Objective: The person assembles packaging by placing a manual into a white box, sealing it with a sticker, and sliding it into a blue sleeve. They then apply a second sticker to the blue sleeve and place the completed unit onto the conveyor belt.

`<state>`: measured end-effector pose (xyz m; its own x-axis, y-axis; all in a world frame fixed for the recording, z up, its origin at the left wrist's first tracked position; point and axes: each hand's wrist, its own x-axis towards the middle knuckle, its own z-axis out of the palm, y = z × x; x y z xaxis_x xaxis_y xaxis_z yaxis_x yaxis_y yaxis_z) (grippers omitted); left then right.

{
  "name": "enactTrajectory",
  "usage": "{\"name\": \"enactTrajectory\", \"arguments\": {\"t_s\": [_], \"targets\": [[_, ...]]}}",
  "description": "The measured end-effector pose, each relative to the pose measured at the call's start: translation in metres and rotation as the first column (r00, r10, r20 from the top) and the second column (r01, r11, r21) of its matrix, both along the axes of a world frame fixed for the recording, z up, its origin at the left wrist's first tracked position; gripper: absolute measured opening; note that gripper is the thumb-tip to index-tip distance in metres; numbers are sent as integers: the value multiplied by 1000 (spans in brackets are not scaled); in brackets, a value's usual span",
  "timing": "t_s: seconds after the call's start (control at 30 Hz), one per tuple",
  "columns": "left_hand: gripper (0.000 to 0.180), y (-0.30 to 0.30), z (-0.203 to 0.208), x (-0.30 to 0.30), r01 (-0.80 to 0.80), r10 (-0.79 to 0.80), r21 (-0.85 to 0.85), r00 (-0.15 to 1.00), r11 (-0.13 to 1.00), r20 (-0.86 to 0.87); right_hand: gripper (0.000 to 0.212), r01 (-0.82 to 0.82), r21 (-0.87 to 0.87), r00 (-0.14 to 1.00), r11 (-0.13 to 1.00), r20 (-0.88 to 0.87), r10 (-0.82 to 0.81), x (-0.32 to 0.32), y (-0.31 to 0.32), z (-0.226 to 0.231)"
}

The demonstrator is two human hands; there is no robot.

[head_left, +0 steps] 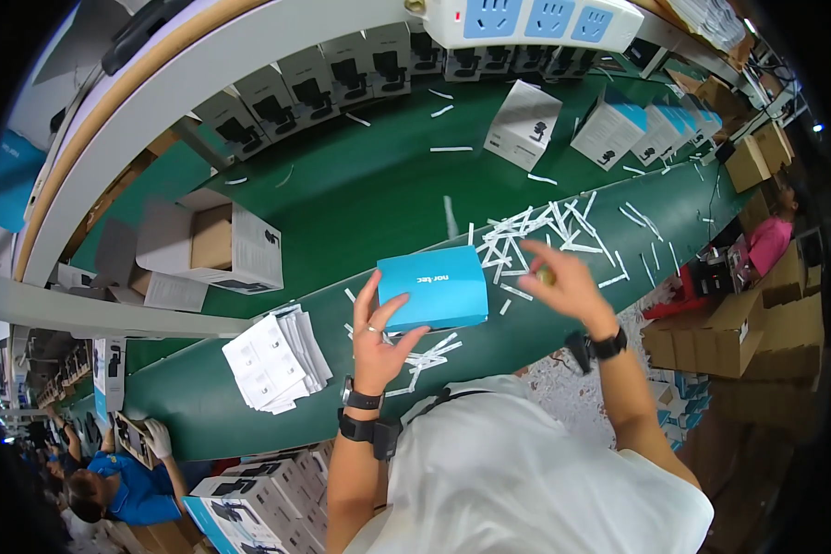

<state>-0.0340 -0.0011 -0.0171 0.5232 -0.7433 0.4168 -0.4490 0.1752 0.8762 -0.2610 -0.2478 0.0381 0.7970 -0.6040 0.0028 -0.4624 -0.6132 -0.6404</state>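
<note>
Head view: L hand (379, 328) has the blue box (432, 288) by its left part, fingers spread on top w/ thumb at the near edge. Box is over the green bench (189, 406), between white paper strips (580, 247) & a stack of white printed sheets (268, 365). R hand (563, 286) is right of it, fingers apart, no box or strip in them; can't tell what the yellow-green bit (546, 276) there is. Tip: hold box firm, don't dent it, & don't bump strips.

Left head fisheye | faces down | white shirt (535, 462) close at 6 o'clock | green worktop (360, 203) farther, toward 11 | 3 o'clock edge dark, perhaps hiding detail
</note>
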Motion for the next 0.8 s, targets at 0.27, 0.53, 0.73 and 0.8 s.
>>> {"name": "enactTrajectory", "arguments": {"t_s": [0.27, 0.53, 0.73, 0.8], "targets": [[53, 4, -15, 3, -73, 72, 10, 990, 997, 125, 44, -16, -186, 898, 982, 430, 96, 33, 93, -34], [59, 16, -8, 29, 98, -123, 108, 957, 989, 263, 52, -89, -215, 889, 973, 423, 175, 18, 93, -51], [61, 10, 21, 19, 1, -196, 297, 754, 955, 627, 52, -32, -406, 904, 913, 377, 200, 12, 83, -50], [66, 0, 36, 7, -54, -244, 366, 655, 929, 715, 50, -46, -463, 911, 885, 344, 228, 12, 75, -39]]}}
